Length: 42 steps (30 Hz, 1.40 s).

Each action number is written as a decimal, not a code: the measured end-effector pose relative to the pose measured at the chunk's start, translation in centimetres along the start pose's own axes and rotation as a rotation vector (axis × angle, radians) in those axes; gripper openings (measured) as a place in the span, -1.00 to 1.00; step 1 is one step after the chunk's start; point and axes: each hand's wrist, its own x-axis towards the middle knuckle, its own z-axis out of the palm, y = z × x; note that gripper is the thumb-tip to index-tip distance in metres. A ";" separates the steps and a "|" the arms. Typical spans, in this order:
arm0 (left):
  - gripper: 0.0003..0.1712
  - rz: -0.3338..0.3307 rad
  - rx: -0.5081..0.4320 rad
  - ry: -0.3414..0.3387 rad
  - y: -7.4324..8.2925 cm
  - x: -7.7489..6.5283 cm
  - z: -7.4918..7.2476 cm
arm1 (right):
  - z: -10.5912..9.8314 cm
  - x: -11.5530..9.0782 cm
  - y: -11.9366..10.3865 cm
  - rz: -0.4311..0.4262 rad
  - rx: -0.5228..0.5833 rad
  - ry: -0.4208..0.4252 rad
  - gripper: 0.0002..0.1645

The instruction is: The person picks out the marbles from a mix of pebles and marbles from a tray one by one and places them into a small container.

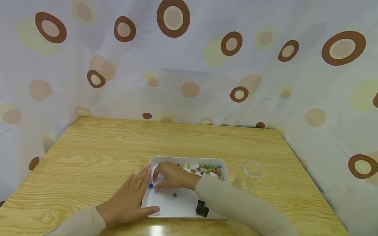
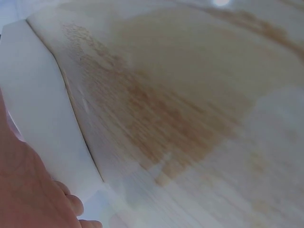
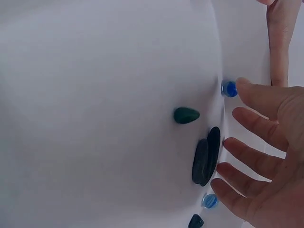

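My left hand (image 1: 128,200) lies along the left side of a white tray (image 1: 168,209), fingers straight, thumb over the near rim. In the left wrist view that palm (image 2: 28,185) is against the tray's outer wall (image 2: 42,104). Inside the tray, my right hand (image 1: 172,175) spreads its fingers near the left wall. A blue marble (image 3: 230,88) lies by its thumb tip; whether they touch I cannot tell. Next to its fingers are a dark green stone (image 3: 185,115), two long dark stones (image 3: 207,156), a blue and white marble (image 3: 210,201) and a small dark stone (image 3: 195,221).
Several mixed stones and marbles (image 1: 206,169) are gathered in the tray's far right corner. To the tray's right stands a clear jar (image 1: 248,173), partly behind the right sleeve. The wooden table (image 1: 118,141) meets a patterned cloth (image 1: 192,72) at its back edge.
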 end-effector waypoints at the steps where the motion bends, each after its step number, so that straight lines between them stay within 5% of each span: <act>1: 0.26 -0.001 -0.003 -0.001 0.0 0.0 0.0 | 0.0 0.1 0.0 -0.001 -0.005 -0.003 -0.71; 28: 0.19 0.004 -0.049 -0.020 -0.1 -0.9 -0.4 | 0.8 0.8 -0.7 -0.014 -0.110 0.031 -0.87; 36: 0.21 0.012 -0.022 -0.016 -0.1 -0.9 -0.5 | -0.5 0.7 -0.1 0.005 -0.127 0.000 -0.91; 42: 0.24 0.015 -0.013 -0.013 -0.3 -0.8 -0.5 | -2.8 -1.3 -0.3 0.079 -0.143 0.025 -0.87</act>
